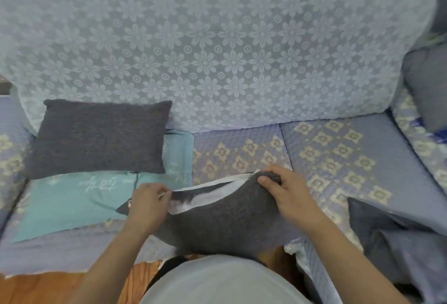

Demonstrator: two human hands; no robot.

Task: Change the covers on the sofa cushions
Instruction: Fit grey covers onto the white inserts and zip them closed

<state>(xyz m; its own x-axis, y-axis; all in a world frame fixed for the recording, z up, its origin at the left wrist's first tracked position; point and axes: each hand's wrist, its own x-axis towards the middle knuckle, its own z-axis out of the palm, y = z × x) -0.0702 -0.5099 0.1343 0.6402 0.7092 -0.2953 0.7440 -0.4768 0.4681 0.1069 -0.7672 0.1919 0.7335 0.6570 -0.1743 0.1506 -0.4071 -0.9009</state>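
fingers of my left hand (148, 203) pinched the zipper pull; my right hand (285, 190) gripped the grey cushion cover's (225, 221) corner, keeping the opening taut.

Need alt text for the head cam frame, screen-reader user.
A person's left hand and right hand grip the open zipper edge of a dark grey cushion cover with a white insert showing, over a patterned sofa seat. A second grey cushion lies on teal fabric at left.
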